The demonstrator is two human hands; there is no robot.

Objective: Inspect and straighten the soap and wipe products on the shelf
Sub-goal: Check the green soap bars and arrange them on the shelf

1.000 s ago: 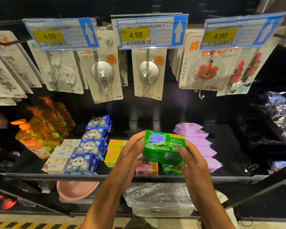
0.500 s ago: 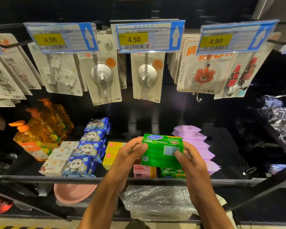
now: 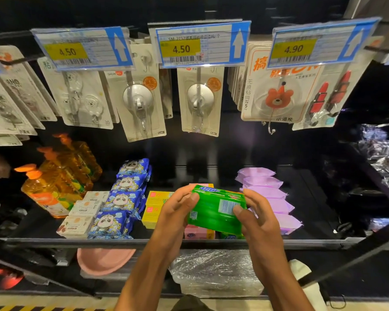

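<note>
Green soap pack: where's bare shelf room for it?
Bare black shelf for the green soap pack lies behind yellow boxes, between blue panda wipe packs and lilac pouches, and right of those pouches. Front left is crowded: orange bottles, white boxes.

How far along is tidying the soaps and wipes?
Looks done: blue panda wipes and purple packs lie in rows. In hand: left hand and right hand grip the green soap pack, barcode up. Left: probably set it back by the pink soap.
</note>
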